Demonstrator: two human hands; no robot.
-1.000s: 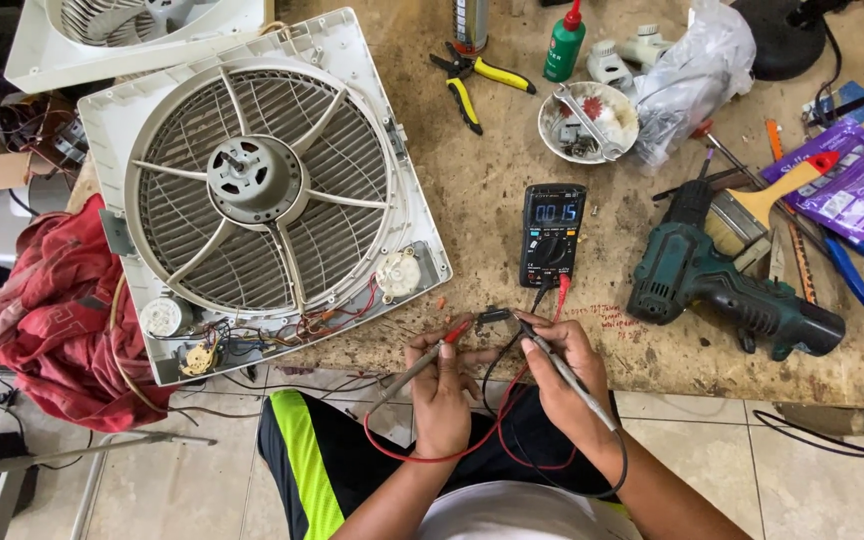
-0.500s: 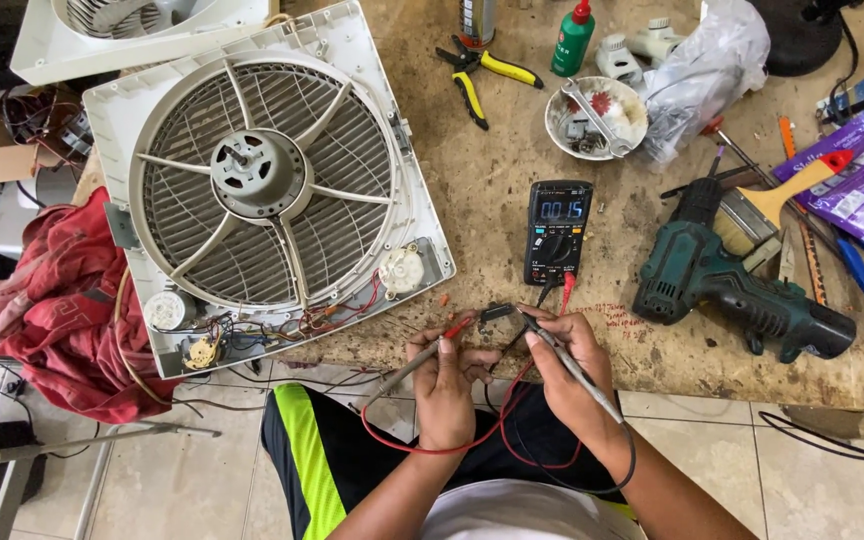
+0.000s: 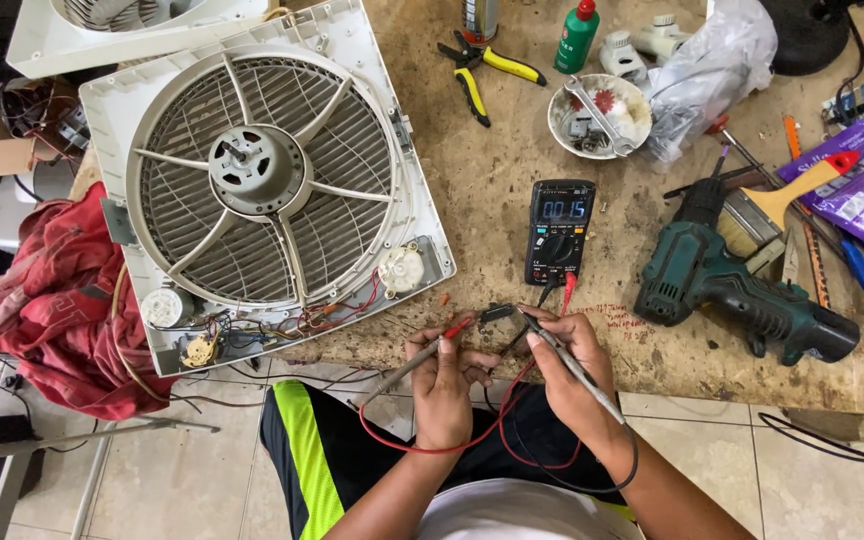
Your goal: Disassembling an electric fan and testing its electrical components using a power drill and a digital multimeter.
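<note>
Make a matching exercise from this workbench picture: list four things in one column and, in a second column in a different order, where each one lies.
Things:
1. black digital multimeter
2. dark green cordless drill
3. crumpled red cloth
4. yellow-handled pliers

Places:
A. hanging off the bench's left edge, beside the white square fan housing
B. right of the meter, near a yellow-handled paintbrush
C. top of the bench, left of a green bottle
D. just above the two hands holding probes

Pairs: 1-D, 2-B, 3-A, 4-C

Worn wood bench point(image 3: 512, 260), tiled floor point(image 3: 182, 480).
</note>
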